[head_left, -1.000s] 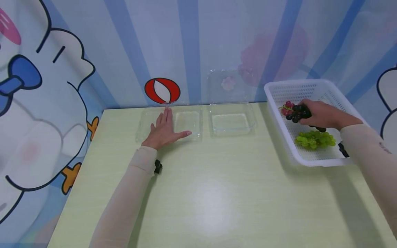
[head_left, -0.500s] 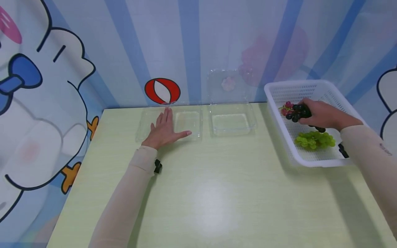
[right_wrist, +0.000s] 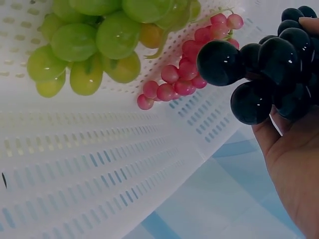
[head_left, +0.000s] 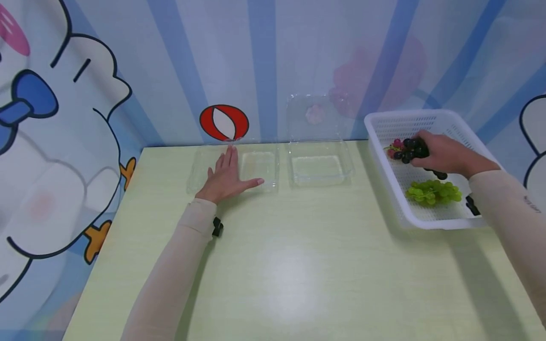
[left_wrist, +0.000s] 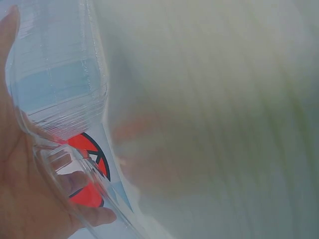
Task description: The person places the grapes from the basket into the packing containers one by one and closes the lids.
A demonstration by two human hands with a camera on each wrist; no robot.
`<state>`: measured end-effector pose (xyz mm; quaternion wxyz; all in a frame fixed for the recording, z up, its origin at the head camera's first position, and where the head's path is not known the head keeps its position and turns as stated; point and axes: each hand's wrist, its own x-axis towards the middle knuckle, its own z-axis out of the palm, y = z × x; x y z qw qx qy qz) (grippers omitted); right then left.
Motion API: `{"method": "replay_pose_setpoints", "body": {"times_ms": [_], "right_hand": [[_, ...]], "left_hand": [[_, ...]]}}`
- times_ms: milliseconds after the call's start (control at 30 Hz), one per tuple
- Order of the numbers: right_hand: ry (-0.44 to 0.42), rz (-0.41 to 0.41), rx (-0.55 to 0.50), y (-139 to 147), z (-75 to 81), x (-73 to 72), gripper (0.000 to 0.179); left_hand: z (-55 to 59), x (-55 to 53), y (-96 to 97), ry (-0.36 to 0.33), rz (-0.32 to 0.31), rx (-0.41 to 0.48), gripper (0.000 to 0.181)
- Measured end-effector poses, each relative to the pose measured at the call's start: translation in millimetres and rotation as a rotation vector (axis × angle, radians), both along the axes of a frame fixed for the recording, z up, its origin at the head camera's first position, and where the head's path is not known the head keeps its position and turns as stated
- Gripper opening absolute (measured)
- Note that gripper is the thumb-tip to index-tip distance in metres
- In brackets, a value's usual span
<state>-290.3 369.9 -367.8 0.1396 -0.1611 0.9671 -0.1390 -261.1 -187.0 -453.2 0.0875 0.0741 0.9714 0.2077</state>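
Note:
My left hand (head_left: 225, 177) lies with fingers straight and thumb spread on a clear plastic box (head_left: 259, 166) at the table's back edge. In the left wrist view, the box's clear walls (left_wrist: 55, 89) sit against the palm and fingers. My right hand (head_left: 448, 154) grips a bunch of black grapes (head_left: 413, 150) inside the white basket (head_left: 443, 225). Just beyond that bunch lies a small bunch of red grapes (head_left: 394, 146). Green grapes (head_left: 434, 192) rest nearer the basket's front. The right wrist view shows the black grapes (right_wrist: 279, 64) between thumb and fingers.
A second clear plastic box (head_left: 317, 166) stands between the left box and the basket, its lid (head_left: 315, 113) raised against the patterned backdrop (head_left: 264, 57). The pale wooden table (head_left: 290, 265) stretches toward me.
The head view has shifted very slightly. The black grapes in my right hand have moved a touch to the right; my left hand keeps its place on the box.

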Motion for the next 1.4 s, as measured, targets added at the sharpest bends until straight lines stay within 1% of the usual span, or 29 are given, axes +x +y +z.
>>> {"method": "replay_pose_setpoints", "body": {"times_ms": [200, 300, 500, 600, 833, 1100, 1267, 1400], "right_hand": [[0.004, -0.020, -0.061, -8.0, 3.1, 2.3, 0.074], [-0.009, -0.038, -0.096, -13.8, 6.7, 3.2, 0.074], [-0.034, -0.076, -0.131, -23.6, 15.1, 2.4, 0.079], [-0.032, -0.096, -0.129, -29.5, 19.1, 2.0, 0.081], [-0.036, -0.123, -0.082, -43.5, 27.1, 3.0, 0.084], [-0.049, -0.164, -0.133, -51.1, 26.2, 6.2, 0.076], [-0.048, -0.190, -0.134, -55.8, 24.1, 4.9, 0.073], [-0.042, -0.216, -0.125, -62.5, 25.7, 4.9, 0.074]], "left_hand": [[-0.9, -1.2, -0.4, 0.001, 0.002, -0.003, 0.136], [-0.4, -1.1, -0.1, -0.002, 0.003, -0.003, 0.136], [1.2, -0.3, 1.2, -0.004, 0.003, -0.002, 0.136], [2.6, 0.1, 2.5, -0.007, 0.007, 0.004, 0.135], [3.3, 0.0, 4.3, -0.008, 0.006, 0.009, 0.134], [3.0, 0.2, 4.9, -0.015, 0.007, 0.013, 0.133], [3.8, 0.5, 4.9, -0.018, 0.006, 0.005, 0.133], [3.9, 0.1, 4.6, -0.013, 0.003, -0.003, 0.134]]}}
